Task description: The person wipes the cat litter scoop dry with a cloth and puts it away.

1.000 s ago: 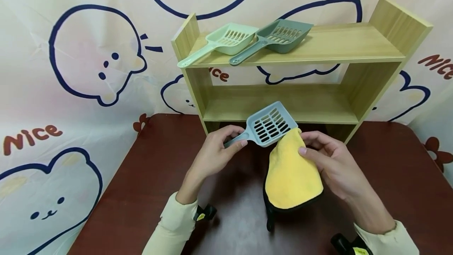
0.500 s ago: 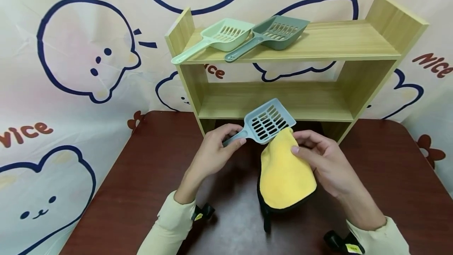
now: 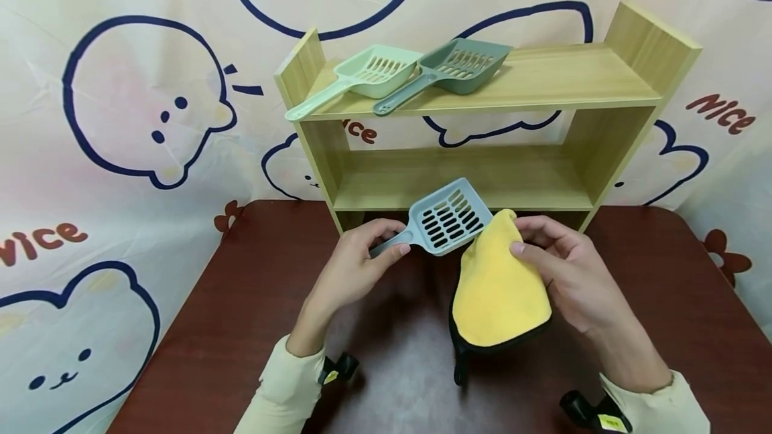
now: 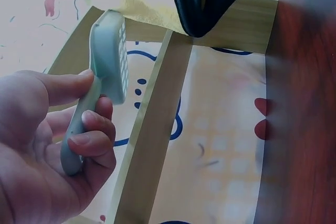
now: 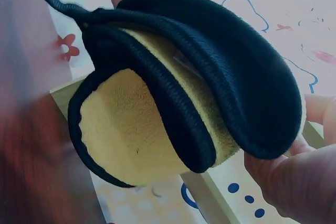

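A light blue slotted litter scoop (image 3: 449,218) is held by its handle in my left hand (image 3: 356,261), above the table. In the left wrist view, thumb and fingers wrap that handle (image 4: 81,124). My right hand (image 3: 569,270) pinches a yellow cloth (image 3: 500,286) with dark edging near its top. The cloth's upper part meets the scoop's right edge in the head view and hides that corner. In the right wrist view the folded cloth (image 5: 128,124) hangs with its black trim and a loop, covering most of the scoop from sight.
Behind the hands stands a wooden two-tier shelf (image 3: 464,183) on a dark red-brown table (image 3: 241,327). Its top board bears a pale green scoop (image 3: 376,71) and a darker green scoop (image 3: 461,65), handles jutting past the front edge. A cartoon-printed sheet (image 3: 151,233) hangs behind.
The head view has shifted slightly. The cloth and right hand have moved a little rightward relative to the scoop. Both holds stay the same.
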Tool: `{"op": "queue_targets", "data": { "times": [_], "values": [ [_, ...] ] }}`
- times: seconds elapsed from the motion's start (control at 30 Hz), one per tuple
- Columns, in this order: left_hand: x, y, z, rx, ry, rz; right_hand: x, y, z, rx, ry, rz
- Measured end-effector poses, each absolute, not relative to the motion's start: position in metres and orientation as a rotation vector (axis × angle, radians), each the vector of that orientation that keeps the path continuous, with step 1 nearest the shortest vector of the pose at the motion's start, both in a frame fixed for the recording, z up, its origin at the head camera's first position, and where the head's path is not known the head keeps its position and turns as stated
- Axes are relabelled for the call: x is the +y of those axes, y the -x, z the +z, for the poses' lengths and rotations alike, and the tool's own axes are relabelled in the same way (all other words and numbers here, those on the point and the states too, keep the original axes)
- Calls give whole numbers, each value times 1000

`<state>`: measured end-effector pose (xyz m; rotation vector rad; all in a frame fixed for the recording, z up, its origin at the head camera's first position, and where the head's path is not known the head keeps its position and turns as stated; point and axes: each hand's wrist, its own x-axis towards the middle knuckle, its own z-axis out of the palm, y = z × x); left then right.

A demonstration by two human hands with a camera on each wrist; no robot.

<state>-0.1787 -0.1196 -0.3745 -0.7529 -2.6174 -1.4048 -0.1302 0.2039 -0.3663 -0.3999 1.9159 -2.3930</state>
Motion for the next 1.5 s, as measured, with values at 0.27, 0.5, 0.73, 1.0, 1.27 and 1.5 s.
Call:
{"op": "queue_targets", "data": {
  "times": [0.27, 0.5, 0.73, 1.0, 1.27, 1.5],
  "values": [
    [-115, 177, -377, -2565, 768, -1409, 192, 128, -371, 1887, 424, -2343],
    [-110, 174, -377, -2575, 757, -1374, 180, 125, -375, 1899, 430, -2271],
    [-109, 174, -377, -2576, 755, -1358, 177, 124, -376, 1922, 413, -2240],
    [-114, 173, -372, -2597, 715, -1390, 183, 125, -373, 1918, 430, -2264],
    [-119, 167, -366, -2624, 695, -1368, 198, 131, -371, 1864, 440, -2324],
    [-121, 159, -359, -2635, 685, -1341, 217, 131, -384, 1680, 481, -2366]
  ]
}}
